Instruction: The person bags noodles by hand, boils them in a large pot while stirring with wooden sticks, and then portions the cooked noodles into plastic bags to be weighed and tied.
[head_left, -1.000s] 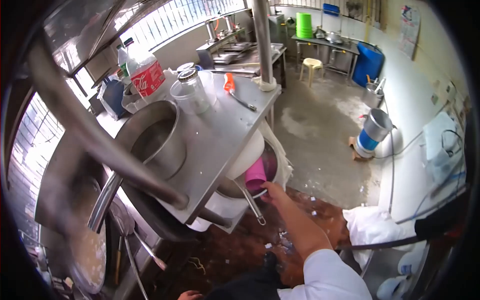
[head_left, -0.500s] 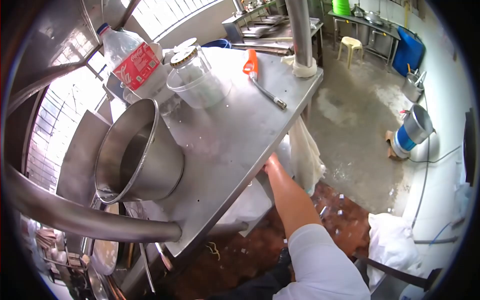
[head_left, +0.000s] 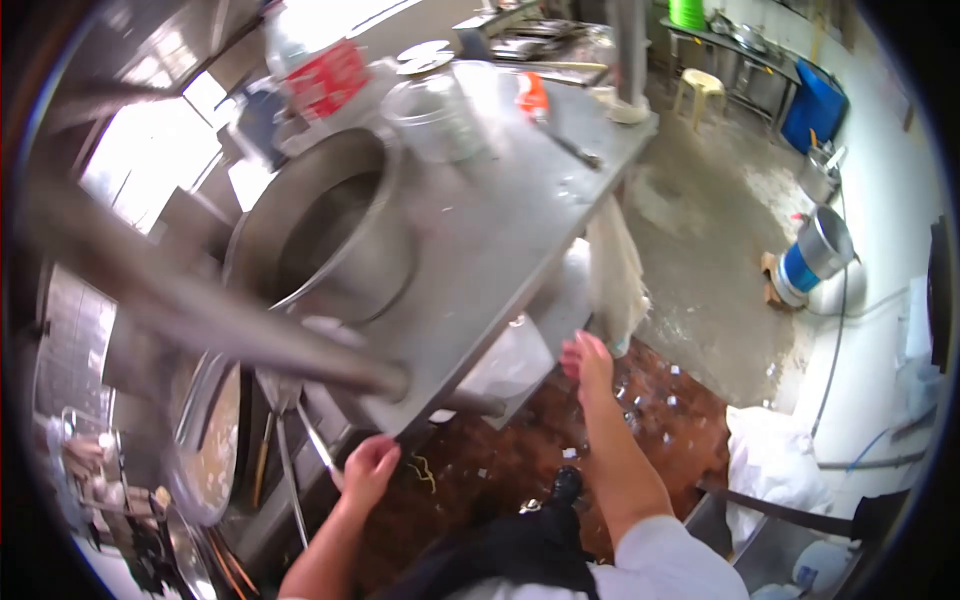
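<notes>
My left hand [head_left: 368,472] is beside the near corner of a steel table [head_left: 480,220], its thumb held out from loosely bent fingers and nothing seen in it. The end of a long light handle [head_left: 322,448] overlaps its left side in this view. Out past the table's right edge, my right hand [head_left: 588,362] is in the air over the floor, bare, with its fingers part spread. A hanging cream cloth [head_left: 618,265] is just above it. Under the table edge shows a white plastic bag or sheet [head_left: 508,362].
On the table stand a large steel pot [head_left: 390,255], a clear jar [head_left: 440,115], a red-labelled bottle [head_left: 330,80] and an orange-handled lighter or torch [head_left: 533,98]. A thick steel pipe [head_left: 220,295] crosses the left foreground. Pale scraps dot the reddish floor [head_left: 540,440]. A white sack [head_left: 775,465] lies right.
My right hand has come out from under the table edge toward me. My left hand has come into view at the lower left. The camera view has shifted, blurring the table.
</notes>
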